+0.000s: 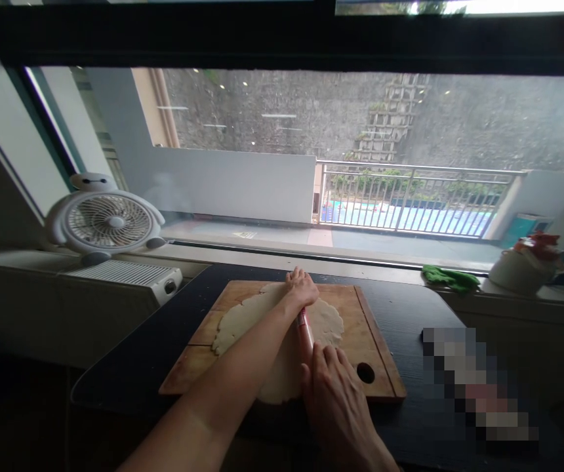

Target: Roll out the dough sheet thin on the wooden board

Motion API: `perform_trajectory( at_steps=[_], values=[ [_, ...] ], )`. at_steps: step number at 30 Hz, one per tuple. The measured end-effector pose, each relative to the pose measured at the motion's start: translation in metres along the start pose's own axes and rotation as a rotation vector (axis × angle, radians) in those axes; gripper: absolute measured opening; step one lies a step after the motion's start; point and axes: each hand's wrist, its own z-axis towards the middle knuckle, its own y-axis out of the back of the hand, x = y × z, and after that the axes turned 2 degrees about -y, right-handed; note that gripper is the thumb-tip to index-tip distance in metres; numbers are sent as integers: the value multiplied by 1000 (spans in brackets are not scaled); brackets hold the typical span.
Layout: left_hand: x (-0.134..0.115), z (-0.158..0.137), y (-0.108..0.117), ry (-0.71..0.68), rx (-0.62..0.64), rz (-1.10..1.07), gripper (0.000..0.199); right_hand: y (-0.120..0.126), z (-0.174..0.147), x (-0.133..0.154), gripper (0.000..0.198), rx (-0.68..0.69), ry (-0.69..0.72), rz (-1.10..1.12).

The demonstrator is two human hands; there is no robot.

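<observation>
A wide sheet of pale dough point(247, 321) with ragged edges lies flat on a wooden cutting board point(351, 301). Across the dough, pointing away from me, lies a reddish rolling pin point(305, 337) with what looks like print near its far part. My left hand point(302, 288) is over the far end of the pin, its forearm crossing above the dough. At the near end, my right hand point(331, 380) rests over the pin with fingers bent around it. Both palms hide the pin's ends.
The board sits on a dark table point(154, 334) by a window. A blurred-out object point(479, 387) lies at the table's right. A white fan point(115, 223) stands on the left; a green cloth point(452, 278) and a white pot point(521, 269) are on the right sill.
</observation>
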Motion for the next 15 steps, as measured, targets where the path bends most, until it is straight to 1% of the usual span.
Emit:
perform_trajectory(
  at_steps=[2,5,7,9,10,12,15],
  values=[
    [11,-4,3,0,16,-6,49,-1,1,6,20,5,16,-16],
    [42,-17,10,35,35,-11,52,-5,2,15,36,26,80,-47],
    [60,-25,15,76,28,-6,55,-7,2,18,39,37,125,-72],
    [68,-29,17,108,21,5,57,-8,3,18,37,41,137,-71],
    [67,-30,17,116,21,11,58,-8,2,16,35,38,123,-57],
    [56,-26,15,113,26,21,58,-6,2,11,30,32,70,-26],
    [25,-12,7,80,19,34,55,-1,0,0,23,28,-1,-5]
  ],
)
